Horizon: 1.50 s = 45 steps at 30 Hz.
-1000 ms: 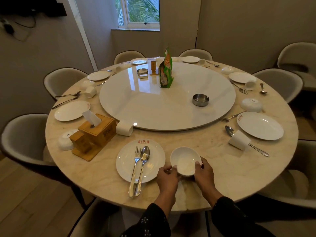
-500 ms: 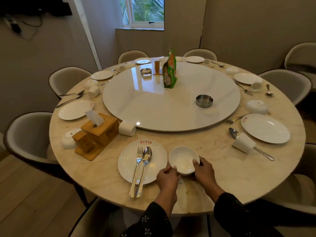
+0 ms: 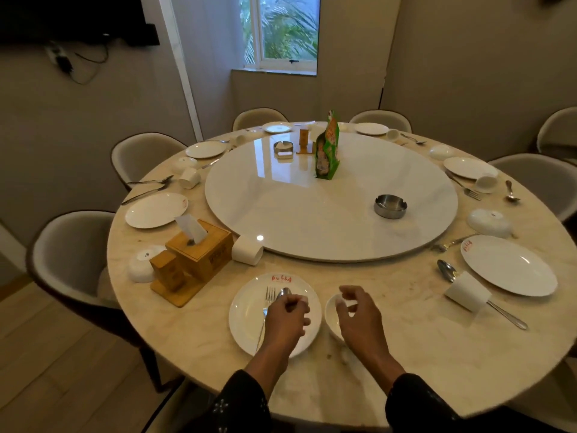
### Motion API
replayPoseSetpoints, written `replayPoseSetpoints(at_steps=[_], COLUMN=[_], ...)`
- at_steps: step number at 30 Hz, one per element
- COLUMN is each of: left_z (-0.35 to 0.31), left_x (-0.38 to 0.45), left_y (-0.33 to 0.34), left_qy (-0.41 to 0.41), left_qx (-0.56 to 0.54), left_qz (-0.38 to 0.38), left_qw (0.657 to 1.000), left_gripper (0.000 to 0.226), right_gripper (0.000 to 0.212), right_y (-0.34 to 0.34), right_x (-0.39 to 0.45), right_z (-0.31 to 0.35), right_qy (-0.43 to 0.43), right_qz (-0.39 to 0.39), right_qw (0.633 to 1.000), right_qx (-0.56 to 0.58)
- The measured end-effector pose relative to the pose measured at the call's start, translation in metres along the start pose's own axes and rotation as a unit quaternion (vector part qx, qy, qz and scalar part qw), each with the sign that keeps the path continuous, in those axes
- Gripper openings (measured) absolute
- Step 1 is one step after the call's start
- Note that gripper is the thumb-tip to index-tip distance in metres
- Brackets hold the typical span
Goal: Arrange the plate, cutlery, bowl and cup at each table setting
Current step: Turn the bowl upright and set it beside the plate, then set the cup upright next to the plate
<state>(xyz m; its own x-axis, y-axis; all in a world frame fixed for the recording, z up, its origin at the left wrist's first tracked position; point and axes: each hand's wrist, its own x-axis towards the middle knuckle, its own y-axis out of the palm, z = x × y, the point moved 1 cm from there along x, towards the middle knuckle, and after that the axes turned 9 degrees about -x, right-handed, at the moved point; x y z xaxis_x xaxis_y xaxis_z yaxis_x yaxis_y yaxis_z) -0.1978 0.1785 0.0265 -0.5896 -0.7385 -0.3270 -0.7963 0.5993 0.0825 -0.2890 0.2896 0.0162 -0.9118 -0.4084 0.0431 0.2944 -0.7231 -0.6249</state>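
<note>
Your left hand (image 3: 285,317) hovers over the near plate (image 3: 246,320), its grip curled round the spoon (image 3: 284,292), which lies beside the fork (image 3: 268,303) on that plate. Your right hand (image 3: 359,320) hangs just right of the plate, above the bowl (image 3: 332,318), grip loose and spread, holding nothing. Beyond the plate a cup (image 3: 247,250) lies on its side on the table (image 3: 406,354). Left of that cup stands a wooden tissue box (image 3: 199,250).
</note>
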Motion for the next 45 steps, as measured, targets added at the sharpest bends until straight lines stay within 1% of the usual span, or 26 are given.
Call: replayPoseSetpoints(at_steps=[3,6,7,9,10,11,12,13,14,15,16,19,21,23,27,29,31,34,36,37,38,39,40,41,43,45], left_z=[-0.011,-0.02,-0.023,-0.029,-0.032,-0.036,-0.039,-0.043,-0.047,-0.053,-0.06,-0.075,-0.081,-0.084,-0.084,-0.08,-0.075,-0.069,-0.068,-0.068,-0.069,-0.071,-0.074,-0.078,-0.087,-0.095], left_x=[0.017,0.037,0.045,0.062,0.071,0.081,0.091,0.101,0.11,0.12,0.131,0.167,0.189,0.208,0.235,0.241,0.243,0.244,0.244,0.243,0.242,0.241,0.239,0.236,0.229,0.218], left_y=[-0.027,-0.054,-0.063,-0.081,-0.09,-0.098,-0.104,-0.109,-0.112,-0.113,-0.113,-0.113,-0.112,-0.109,-0.104,-0.102,-0.098,-0.096,-0.097,-0.098,-0.098,-0.099,-0.101,-0.103,-0.108,-0.117], left_qy=[0.012,0.016,0.026,0.069,0.104,0.154,0.207,0.255,0.289,0.301,0.312,0.34,0.347,0.339,0.355,0.365,0.375,0.404,0.425,0.432,0.433,0.426,0.411,0.39,0.341,0.284], left_qx=[0.023,0.045,0.07,0.167,0.249,0.354,0.456,0.533,0.58,0.608,0.623,0.654,0.667,0.683,0.715,0.717,0.726,0.737,0.736,0.732,0.726,0.715,0.698,0.671,0.589,0.467], left_qz=[-0.023,-0.039,-0.039,-0.025,-0.012,0.007,0.032,0.058,0.081,0.101,0.115,0.135,0.143,0.169,0.221,0.235,0.244,0.243,0.242,0.246,0.25,0.255,0.258,0.257,0.241,0.219], left_qw=[0.999,0.998,0.996,0.983,0.963,0.922,0.865,0.804,0.757,0.728,0.708,0.662,0.644,0.625,0.561,0.545,0.522,0.485,0.467,0.466,0.473,0.492,0.526,0.575,0.692,0.808], left_gripper=[0.013,0.01,0.009,0.01,0.013,0.017,0.022,0.027,0.031,0.035,0.038,0.041,0.046,0.053,0.063,0.064,0.064,0.058,0.055,0.056,0.057,0.059,0.061,0.063,0.068,0.071], right_gripper=[0.018,0.018,0.02,0.029,0.035,0.042,0.048,0.052,0.055,0.057,0.059,0.06,0.059,0.058,0.058,0.057,0.057,0.057,0.057,0.057,0.058,0.058,0.057,0.057,0.057,0.057], right_y=[0.022,0.046,0.054,0.066,0.072,0.077,0.082,0.085,0.089,0.092,0.096,0.105,0.109,0.112,0.117,0.119,0.121,0.123,0.123,0.123,0.123,0.123,0.122,0.122,0.121,0.12], right_x=[-0.001,0.0,0.0,0.001,0.001,0.0,-0.003,-0.005,-0.008,-0.01,-0.012,-0.016,-0.017,-0.018,-0.018,-0.019,-0.022,-0.024,-0.024,-0.024,-0.024,-0.023,-0.023,-0.022,-0.023,-0.024], right_z=[0.021,0.037,0.04,0.043,0.043,0.042,0.042,0.042,0.042,0.041,0.04,0.038,0.039,0.039,0.037,0.037,0.038,0.039,0.04,0.041,0.041,0.042,0.043,0.043,0.044,0.043], right_qy=[0.001,0.003,0.013,0.038,0.051,0.062,0.071,0.08,0.086,0.089,0.09,0.099,0.107,0.115,0.138,0.14,0.141,0.139,0.138,0.138,0.138,0.139,0.14,0.143,0.147,0.145], right_qz=[0.048,0.095,0.107,0.124,0.13,0.138,0.148,0.158,0.164,0.165,0.161,0.14,0.126,0.11,0.082,0.069,0.058,0.047,0.046,0.047,0.048,0.048,0.048,0.047,0.044,0.043], right_qw=[0.998,0.995,0.994,0.991,0.99,0.987,0.984,0.981,0.978,0.976,0.976,0.978,0.978,0.979,0.981,0.982,0.982,0.982,0.982,0.982,0.982,0.982,0.982,0.982,0.983,0.983], right_qx=[0.029,0.014,0.01,-0.009,-0.025,-0.044,-0.062,-0.08,-0.097,-0.11,-0.116,-0.118,-0.124,-0.129,-0.11,-0.107,-0.111,-0.116,-0.119,-0.121,-0.122,-0.122,-0.12,-0.115,-0.104,-0.101])
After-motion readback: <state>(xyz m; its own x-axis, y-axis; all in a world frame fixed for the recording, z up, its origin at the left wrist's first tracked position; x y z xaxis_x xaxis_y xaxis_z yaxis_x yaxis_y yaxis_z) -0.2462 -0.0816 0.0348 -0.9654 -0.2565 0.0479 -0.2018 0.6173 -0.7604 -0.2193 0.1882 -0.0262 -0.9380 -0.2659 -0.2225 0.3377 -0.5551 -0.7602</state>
